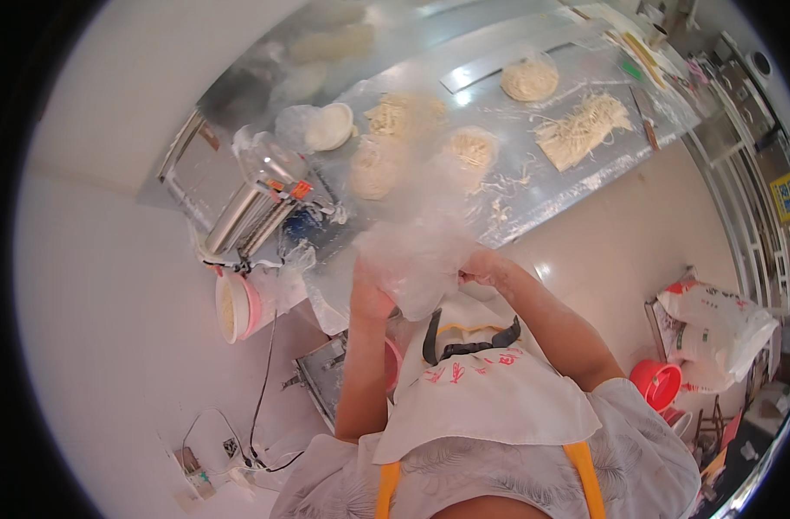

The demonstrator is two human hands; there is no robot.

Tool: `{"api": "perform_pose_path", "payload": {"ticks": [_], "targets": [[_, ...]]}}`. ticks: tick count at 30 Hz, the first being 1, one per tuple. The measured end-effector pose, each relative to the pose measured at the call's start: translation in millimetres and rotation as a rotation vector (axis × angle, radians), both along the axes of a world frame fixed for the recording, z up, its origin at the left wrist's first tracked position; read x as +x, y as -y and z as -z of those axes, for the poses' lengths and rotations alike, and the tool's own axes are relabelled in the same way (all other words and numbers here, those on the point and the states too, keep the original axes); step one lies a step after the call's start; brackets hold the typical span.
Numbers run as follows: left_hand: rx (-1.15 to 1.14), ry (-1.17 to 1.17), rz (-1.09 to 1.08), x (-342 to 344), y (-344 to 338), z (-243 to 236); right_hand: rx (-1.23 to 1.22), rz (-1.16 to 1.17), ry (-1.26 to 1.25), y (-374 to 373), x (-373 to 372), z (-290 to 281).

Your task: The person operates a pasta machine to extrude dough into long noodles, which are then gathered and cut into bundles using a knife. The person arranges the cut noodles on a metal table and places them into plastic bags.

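In front of my apron I hold up a clear plastic bag point(419, 268), hazy and puffed out. My right hand point(484, 265) pinches its right edge. At its left side my left hand point(374, 290) grips it, the fingers partly hidden by the film. Beyond the bag, on a metal worktable, lie a round bundle of noodles point(471, 149) in plastic, another bagged bundle point(378, 166), and a loose heap of noodles point(402, 114). Farther right are a bagged round of noodles point(530, 80) and a spread of cut noodles point(583, 131).
A metal dough-rolling machine point(261, 208) stands at the table's left end. A white round container point(329, 127) sits near it. Below are a pink-and-white bucket point(231, 307) and a hanging cable point(265, 381). To the right stand a red bucket point(655, 384), a white sack point(715, 324) and a shelf rack point(734, 164).
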State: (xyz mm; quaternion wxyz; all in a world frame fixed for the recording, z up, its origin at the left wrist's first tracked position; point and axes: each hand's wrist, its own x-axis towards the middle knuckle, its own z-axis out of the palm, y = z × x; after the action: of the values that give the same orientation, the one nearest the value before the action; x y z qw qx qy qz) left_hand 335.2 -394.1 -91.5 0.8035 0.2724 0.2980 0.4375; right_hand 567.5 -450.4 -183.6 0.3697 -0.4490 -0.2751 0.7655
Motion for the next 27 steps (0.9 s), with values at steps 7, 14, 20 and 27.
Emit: {"api": "perform_pose_path", "payload": {"ticks": [7,14,20,27], "targets": [[0.017,-0.280,-0.240,16,-41,9,0.127,0.682,0.192,-6,129,-21],[-0.116,-0.153,-0.092,64,-85,88,-0.023,0.500,0.666,-67,254,-86],[0.085,-0.218,-0.050,113,-85,75,-0.001,0.843,0.149,-86,260,-88],[-0.149,-0.269,-0.080,157,-67,85,-0.131,0.475,-0.028,-102,190,22]]}}
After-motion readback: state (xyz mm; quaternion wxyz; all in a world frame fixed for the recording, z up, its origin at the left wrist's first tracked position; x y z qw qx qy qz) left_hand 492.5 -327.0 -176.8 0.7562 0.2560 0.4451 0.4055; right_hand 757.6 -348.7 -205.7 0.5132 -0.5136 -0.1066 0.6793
